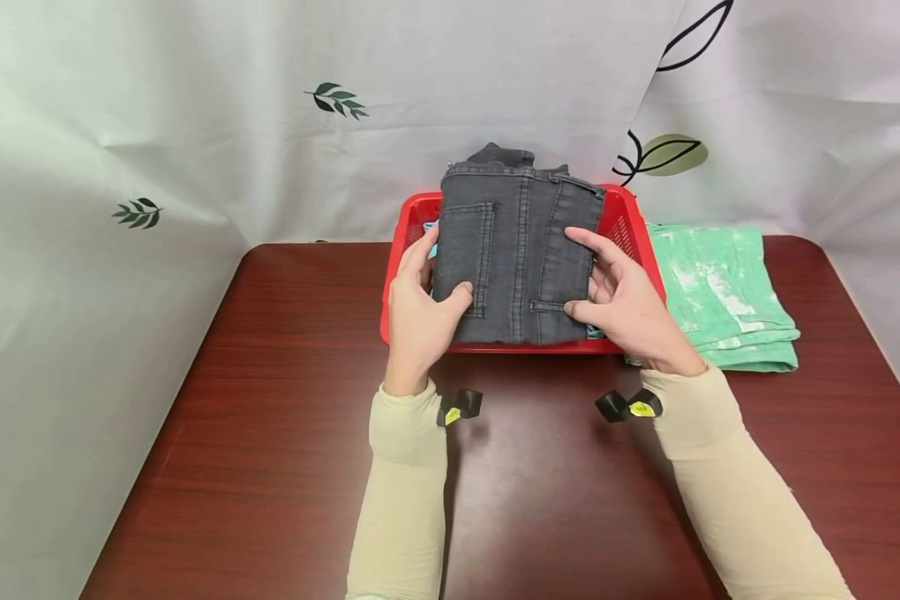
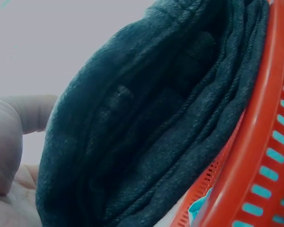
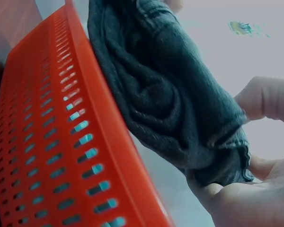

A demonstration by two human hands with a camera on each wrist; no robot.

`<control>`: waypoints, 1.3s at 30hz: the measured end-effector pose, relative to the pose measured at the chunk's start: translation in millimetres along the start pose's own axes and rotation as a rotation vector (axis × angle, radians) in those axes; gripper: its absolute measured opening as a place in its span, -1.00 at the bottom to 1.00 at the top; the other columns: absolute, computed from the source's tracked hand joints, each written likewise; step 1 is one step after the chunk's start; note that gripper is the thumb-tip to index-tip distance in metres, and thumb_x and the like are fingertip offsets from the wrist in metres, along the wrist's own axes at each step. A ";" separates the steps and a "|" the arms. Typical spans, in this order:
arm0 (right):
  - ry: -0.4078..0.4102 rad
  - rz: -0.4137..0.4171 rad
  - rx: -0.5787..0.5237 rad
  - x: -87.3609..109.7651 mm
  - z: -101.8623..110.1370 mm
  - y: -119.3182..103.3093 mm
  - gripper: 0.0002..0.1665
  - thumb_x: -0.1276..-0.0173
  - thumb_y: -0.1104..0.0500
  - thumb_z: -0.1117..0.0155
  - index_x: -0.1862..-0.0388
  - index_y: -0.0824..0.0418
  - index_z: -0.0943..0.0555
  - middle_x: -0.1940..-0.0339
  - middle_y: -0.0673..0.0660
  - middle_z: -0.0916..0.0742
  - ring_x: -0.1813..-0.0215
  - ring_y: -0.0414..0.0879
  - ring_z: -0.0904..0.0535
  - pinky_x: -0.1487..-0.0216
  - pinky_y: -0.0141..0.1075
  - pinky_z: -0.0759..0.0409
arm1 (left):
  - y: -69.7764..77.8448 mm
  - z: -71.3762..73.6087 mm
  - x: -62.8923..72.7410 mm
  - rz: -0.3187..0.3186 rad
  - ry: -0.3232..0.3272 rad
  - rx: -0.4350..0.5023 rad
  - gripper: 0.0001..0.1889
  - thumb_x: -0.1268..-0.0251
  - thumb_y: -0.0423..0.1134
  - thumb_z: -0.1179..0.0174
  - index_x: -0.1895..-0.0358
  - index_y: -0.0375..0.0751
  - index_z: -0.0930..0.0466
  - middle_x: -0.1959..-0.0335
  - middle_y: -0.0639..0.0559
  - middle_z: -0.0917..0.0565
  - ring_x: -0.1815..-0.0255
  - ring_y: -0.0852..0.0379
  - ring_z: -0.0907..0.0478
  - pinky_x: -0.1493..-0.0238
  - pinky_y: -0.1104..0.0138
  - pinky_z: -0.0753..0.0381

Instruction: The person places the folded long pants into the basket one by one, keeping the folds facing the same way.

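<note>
A dark grey denim garment [image 1: 502, 250], folded into a compact bundle, is hovering over a red perforated plastic basket [image 1: 392, 279] at the far side of the brown wooden table [image 1: 292, 417]. The folding is looking done; the release is still remaining. Light-blue material [image 2: 199, 210] is already lying inside, while a folded mint-green, white-patched cloth [image 1: 727, 292] is lying outside, to the right. Both forearms are reaching forward. The left hand [image 1: 423, 312] is gripping the bundle's left edge, thumb on top; the right hand [image 1: 630, 308] is grasping its right edge.
</note>
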State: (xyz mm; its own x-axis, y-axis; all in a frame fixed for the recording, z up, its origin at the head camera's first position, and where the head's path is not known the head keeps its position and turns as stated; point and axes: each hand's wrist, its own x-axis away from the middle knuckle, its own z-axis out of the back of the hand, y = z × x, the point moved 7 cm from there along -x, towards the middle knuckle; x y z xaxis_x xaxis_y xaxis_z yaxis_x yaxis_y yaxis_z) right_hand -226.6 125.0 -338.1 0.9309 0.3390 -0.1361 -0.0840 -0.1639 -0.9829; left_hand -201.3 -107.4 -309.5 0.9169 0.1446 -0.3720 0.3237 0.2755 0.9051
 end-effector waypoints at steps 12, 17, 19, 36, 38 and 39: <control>0.056 0.018 0.057 -13.0 -18.4 9.8 -0.12 -0.22 0.63 -0.08 -0.54 0.24 -0.25 -0.32 0.24 -0.50 -0.20 -0.03 -0.57 -0.08 -0.35 -0.63 | -6.3 7.4 -2.0 -0.019 0.058 -0.089 -0.28 -0.13 -0.46 -0.16 -0.47 -0.27 -0.35 -0.38 0.00 -0.46 -0.28 0.17 -0.48 -0.31 0.34 -0.42; 0.073 -0.012 0.102 -17.0 -26.2 15.3 -0.11 -0.24 0.60 -0.06 -0.55 0.19 -0.24 -0.34 0.21 -0.51 -0.25 -0.02 -0.55 -0.09 -0.35 -0.62 | -9.8 11.5 -3.0 -0.011 0.079 -0.157 -0.27 -0.10 -0.46 -0.13 -0.47 -0.30 -0.34 -0.40 -0.03 -0.45 -0.34 0.15 -0.43 -0.34 0.33 -0.37; 0.076 -0.017 0.121 -18.4 -28.4 17.6 -0.10 -0.23 0.60 -0.04 -0.56 0.18 -0.23 -0.34 0.20 -0.51 -0.24 -0.03 -0.55 -0.08 -0.35 -0.62 | -11.2 12.9 -3.8 -0.009 0.086 -0.185 -0.26 -0.08 -0.46 -0.12 -0.47 -0.30 -0.34 -0.40 -0.04 -0.45 -0.35 0.14 -0.42 -0.35 0.32 -0.36; 0.137 -0.082 0.493 -27.0 -40.8 24.4 -0.08 -0.18 0.46 -0.11 -0.56 0.08 -0.25 -0.41 0.17 -0.44 -0.15 0.00 -0.49 -0.08 -0.15 -0.47 | -25.1 19.7 -5.0 0.083 0.091 -0.273 -0.27 -0.12 -0.43 -0.14 -0.49 -0.25 -0.33 -0.41 -0.07 -0.45 -0.37 0.01 -0.40 -0.34 0.21 -0.38; 0.139 -0.083 0.525 -27.7 -42.0 24.3 -0.08 -0.18 0.45 -0.12 -0.56 0.08 -0.26 -0.41 0.18 -0.44 -0.10 0.02 -0.47 -0.04 -0.15 -0.45 | -26.2 20.1 -4.8 0.095 0.091 -0.286 -0.27 -0.13 -0.41 -0.14 -0.49 -0.25 -0.33 -0.41 -0.08 -0.45 -0.37 -0.01 -0.40 -0.34 0.19 -0.39; 0.141 -0.084 0.539 -28.1 -42.3 24.5 -0.08 -0.18 0.44 -0.12 -0.56 0.08 -0.26 -0.39 0.18 -0.45 -0.06 0.03 -0.46 -0.01 -0.15 -0.44 | -26.5 20.2 -4.6 0.101 0.091 -0.292 -0.27 -0.13 -0.41 -0.14 -0.49 -0.25 -0.33 -0.42 -0.09 -0.44 -0.37 -0.02 -0.41 -0.34 0.18 -0.39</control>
State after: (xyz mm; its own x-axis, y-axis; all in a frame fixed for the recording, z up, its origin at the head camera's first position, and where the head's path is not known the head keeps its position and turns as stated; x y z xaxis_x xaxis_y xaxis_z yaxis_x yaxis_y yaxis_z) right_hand -239.8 72.3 -353.1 0.9775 0.1976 -0.0732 -0.1431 0.3675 -0.9189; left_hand -209.3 -134.6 -327.7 0.9120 0.2658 -0.3124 0.1397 0.5148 0.8458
